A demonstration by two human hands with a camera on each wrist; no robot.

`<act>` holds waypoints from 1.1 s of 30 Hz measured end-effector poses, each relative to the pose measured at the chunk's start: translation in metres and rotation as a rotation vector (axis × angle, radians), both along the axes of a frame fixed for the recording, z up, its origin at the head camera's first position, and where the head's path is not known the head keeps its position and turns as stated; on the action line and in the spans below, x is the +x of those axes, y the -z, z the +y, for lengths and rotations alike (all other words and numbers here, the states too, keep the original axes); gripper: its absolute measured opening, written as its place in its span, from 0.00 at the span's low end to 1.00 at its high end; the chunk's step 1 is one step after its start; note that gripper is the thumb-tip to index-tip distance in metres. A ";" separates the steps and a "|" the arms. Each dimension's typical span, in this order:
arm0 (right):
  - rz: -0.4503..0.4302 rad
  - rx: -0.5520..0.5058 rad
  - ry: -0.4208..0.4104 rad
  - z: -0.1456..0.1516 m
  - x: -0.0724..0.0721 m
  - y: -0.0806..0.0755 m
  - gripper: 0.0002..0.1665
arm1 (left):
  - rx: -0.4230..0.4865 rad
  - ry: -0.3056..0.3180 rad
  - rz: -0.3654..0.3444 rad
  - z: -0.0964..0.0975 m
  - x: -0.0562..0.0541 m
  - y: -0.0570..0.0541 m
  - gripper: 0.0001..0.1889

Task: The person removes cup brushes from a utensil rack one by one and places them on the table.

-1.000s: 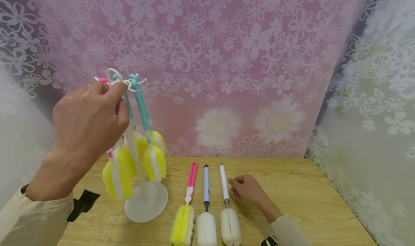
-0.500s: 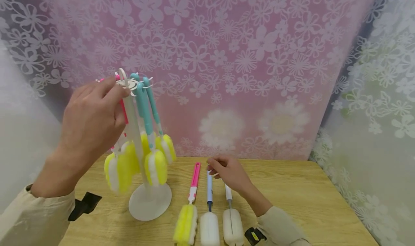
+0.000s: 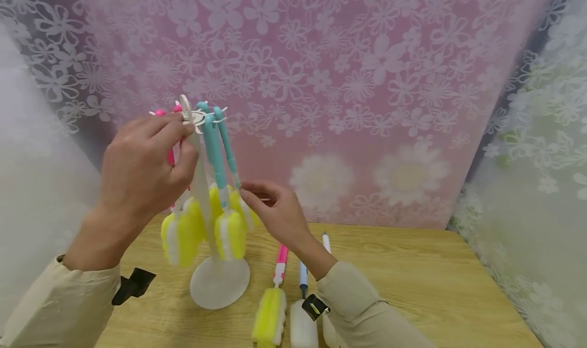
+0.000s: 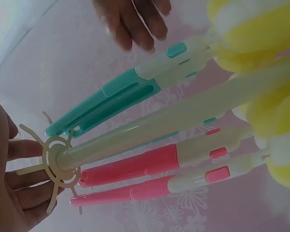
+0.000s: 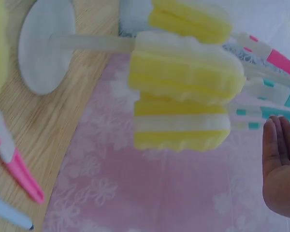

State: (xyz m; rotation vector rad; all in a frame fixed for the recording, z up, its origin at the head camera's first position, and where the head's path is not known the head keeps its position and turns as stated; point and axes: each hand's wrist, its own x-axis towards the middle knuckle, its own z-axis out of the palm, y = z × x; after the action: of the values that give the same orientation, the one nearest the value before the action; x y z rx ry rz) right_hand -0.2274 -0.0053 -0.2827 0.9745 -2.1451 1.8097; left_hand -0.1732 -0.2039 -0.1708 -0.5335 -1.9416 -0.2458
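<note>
- The left hand (image 3: 149,159) pinches the top of the white rack (image 3: 220,285), its grip closed on the pronged ring.
- The right hand's (image 3: 279,210) grip is loose, fingers nearly straight and holding nothing, just beside the teal-handled brushes (image 3: 215,152); whether the fingertips touch one is unclear.
- Those and the pink-handled brushes (image 4: 130,166) hang from the prongs, yellow-and-white sponges downward.
- Right of the rack, a pink brush (image 3: 269,312), a blue-handled brush (image 3: 304,322) and a white-handled brush (image 3: 326,242) lie on the wooden surface (image 3: 403,276), the last partly behind the right sleeve (image 3: 362,302).
</note>
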 end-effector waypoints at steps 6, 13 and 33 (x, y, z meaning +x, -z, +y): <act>-0.035 -0.069 -0.012 -0.018 -0.002 -0.008 0.24 | 0.013 -0.002 0.040 0.008 -0.004 -0.001 0.16; -0.061 -0.123 0.015 -0.027 -0.003 -0.012 0.22 | 0.042 -0.003 0.070 0.014 -0.008 -0.001 0.14; 0.004 -0.152 0.043 -0.027 0.004 -0.022 0.18 | 0.021 -0.099 0.051 0.014 -0.005 -0.002 0.17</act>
State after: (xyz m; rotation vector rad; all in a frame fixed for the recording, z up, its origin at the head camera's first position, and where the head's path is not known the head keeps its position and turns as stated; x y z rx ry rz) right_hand -0.2237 -0.0321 -0.2610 0.8900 -1.9765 1.9152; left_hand -0.1784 -0.1896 -0.1688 -0.4253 -1.9074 -0.1871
